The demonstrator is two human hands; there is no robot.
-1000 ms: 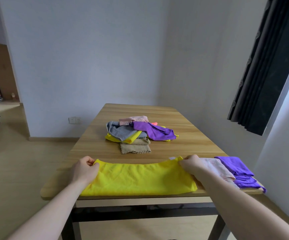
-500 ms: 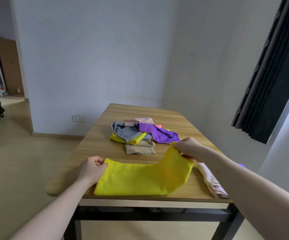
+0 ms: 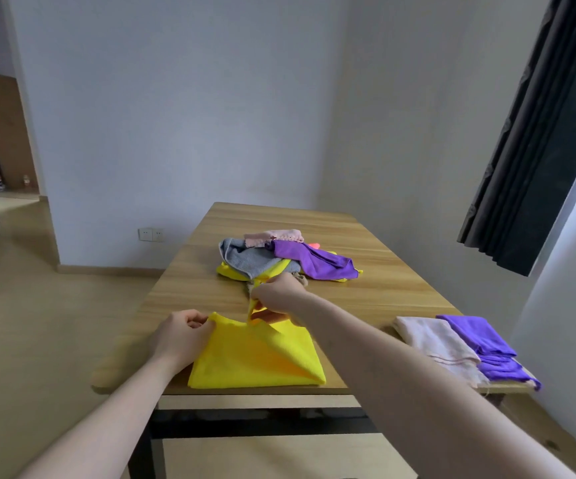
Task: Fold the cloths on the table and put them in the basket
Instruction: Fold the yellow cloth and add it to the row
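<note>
A yellow cloth (image 3: 255,357) lies at the near edge of the wooden table (image 3: 383,285), half folded over itself. My left hand (image 3: 179,335) grips its far left corner against the table. My right hand (image 3: 276,293) pinches the other end, lifted and carried over toward the left, above the cloth's middle. A heap of unfolded cloths (image 3: 279,257), grey, pink, purple and yellow, sits in the table's middle just beyond my right hand. No basket is in view.
A folded pale pink cloth (image 3: 435,344) and a folded purple cloth (image 3: 483,344) lie at the near right corner of the table. A dark curtain (image 3: 535,133) hangs at the right. Open floor and a doorway are at the left.
My right hand lifted the yellow cloth's right end and swung it leftward over the cloth. My left hand kept holding its corner. The camera view shifted slightly.
</note>
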